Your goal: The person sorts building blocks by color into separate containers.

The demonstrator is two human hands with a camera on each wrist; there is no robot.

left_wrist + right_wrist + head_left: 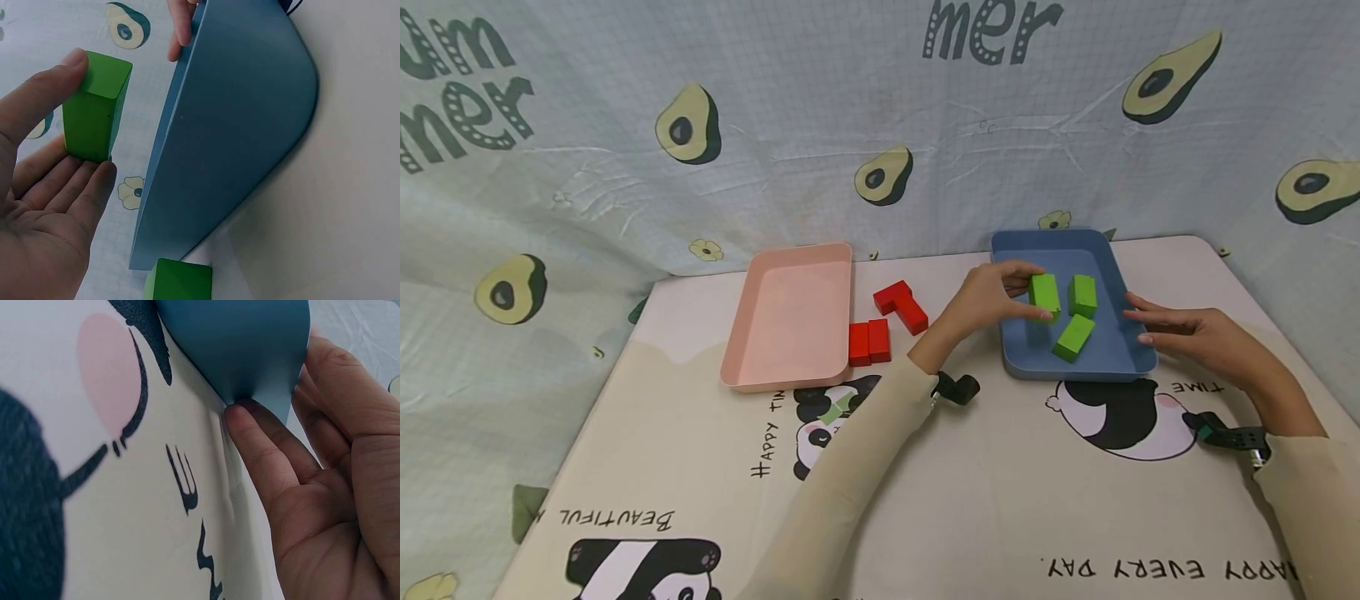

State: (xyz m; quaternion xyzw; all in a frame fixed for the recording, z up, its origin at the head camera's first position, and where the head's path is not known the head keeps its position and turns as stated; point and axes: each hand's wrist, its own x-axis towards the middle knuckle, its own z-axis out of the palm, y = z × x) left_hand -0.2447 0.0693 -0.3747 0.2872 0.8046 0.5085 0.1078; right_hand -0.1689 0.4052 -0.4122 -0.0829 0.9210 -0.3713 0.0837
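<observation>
My left hand (985, 302) pinches a green block (1044, 293) between thumb and fingers, over the left part of the blue tray (1022, 354). In the left wrist view the thumb lies on one end of this block (90, 115), the fingertips on the other. Two more green blocks lie inside the tray, one upright (1082, 294) and one slanted (1073, 337). Another green block (181, 281) shows at the bottom edge of the left wrist view, by the tray's corner. Fingers of my right hand (1206, 337) rest along the tray's right outer wall, fairly straight.
A pink tray (790, 321) stands on the left of the table. Between the trays are several red blocks: a pair side by side (868, 342) against the pink tray and two meeting at an angle (901, 305). A patterned cloth (790, 200) hangs behind the table.
</observation>
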